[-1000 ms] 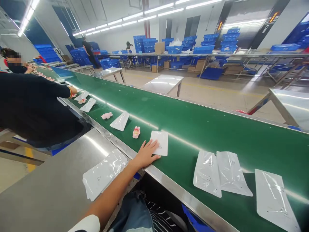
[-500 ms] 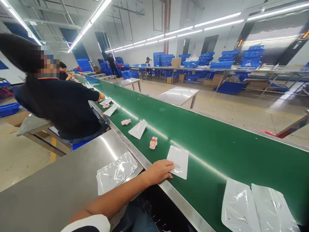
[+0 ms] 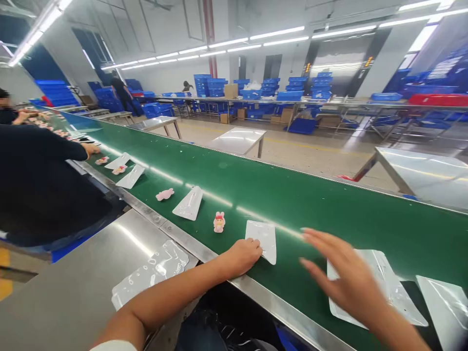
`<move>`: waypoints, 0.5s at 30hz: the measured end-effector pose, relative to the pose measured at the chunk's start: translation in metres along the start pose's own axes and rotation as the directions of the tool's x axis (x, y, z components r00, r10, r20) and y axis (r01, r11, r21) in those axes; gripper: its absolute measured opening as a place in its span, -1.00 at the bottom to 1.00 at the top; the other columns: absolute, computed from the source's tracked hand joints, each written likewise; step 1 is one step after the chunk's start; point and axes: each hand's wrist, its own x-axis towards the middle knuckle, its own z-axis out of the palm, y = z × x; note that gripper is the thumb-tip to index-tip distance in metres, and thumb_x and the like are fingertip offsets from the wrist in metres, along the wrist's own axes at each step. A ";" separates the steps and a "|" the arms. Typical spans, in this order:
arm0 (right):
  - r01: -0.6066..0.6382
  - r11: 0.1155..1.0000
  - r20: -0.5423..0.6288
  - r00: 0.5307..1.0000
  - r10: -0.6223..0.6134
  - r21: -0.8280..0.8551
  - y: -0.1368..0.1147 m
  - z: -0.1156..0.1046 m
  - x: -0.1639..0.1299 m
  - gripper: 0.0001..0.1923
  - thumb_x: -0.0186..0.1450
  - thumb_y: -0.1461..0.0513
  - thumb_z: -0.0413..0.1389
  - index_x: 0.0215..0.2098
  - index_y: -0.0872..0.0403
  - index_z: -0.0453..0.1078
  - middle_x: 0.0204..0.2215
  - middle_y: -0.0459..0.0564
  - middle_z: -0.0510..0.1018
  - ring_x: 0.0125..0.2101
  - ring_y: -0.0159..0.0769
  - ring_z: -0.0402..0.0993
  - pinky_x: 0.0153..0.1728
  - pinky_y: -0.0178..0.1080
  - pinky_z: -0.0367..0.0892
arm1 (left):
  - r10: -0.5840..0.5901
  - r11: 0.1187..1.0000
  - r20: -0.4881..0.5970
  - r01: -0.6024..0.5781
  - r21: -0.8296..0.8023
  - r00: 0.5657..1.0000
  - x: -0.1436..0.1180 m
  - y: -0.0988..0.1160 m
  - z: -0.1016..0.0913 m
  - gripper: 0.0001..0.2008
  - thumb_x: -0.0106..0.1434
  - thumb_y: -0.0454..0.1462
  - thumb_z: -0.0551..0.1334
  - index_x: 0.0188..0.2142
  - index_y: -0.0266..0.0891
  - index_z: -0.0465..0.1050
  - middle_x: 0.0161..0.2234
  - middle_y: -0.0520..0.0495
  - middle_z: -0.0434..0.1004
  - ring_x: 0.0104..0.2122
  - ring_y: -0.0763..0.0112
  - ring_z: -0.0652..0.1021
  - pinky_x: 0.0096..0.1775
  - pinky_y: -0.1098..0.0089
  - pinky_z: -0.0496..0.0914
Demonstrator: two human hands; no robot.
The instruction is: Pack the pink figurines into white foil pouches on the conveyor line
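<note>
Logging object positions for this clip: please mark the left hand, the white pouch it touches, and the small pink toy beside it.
left hand (image 3: 241,256), head view, knuckles.
white pouch (image 3: 265,236), head view, flat middle.
pink toy (image 3: 219,223), head view, body.

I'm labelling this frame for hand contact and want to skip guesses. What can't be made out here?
Head view only:
- Right hand: motion-blurred above the belt; whether it touches the clear bag beneath is unclear.
- Left hand: fingertips rest at the white pouch; the grip is hidden by the hand itself.
- Small pink toy: too small for details.
- Bag at right: cut off by the frame edge.
</note>
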 end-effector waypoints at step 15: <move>-0.470 0.747 0.550 0.818 0.168 0.470 -0.037 0.042 0.031 -0.72 0.34 0.10 -0.07 -0.37 0.04 0.39 -0.52 -0.13 0.46 -0.53 -0.42 0.32 -0.53 -0.38 0.19 | -0.169 -0.314 0.013 -0.041 -0.949 0.986 -0.060 -0.002 -0.033 -0.27 0.01 0.01 0.31 0.12 -0.22 0.20 -0.03 -0.21 0.41 -0.09 0.11 0.44 -0.15 0.29 0.33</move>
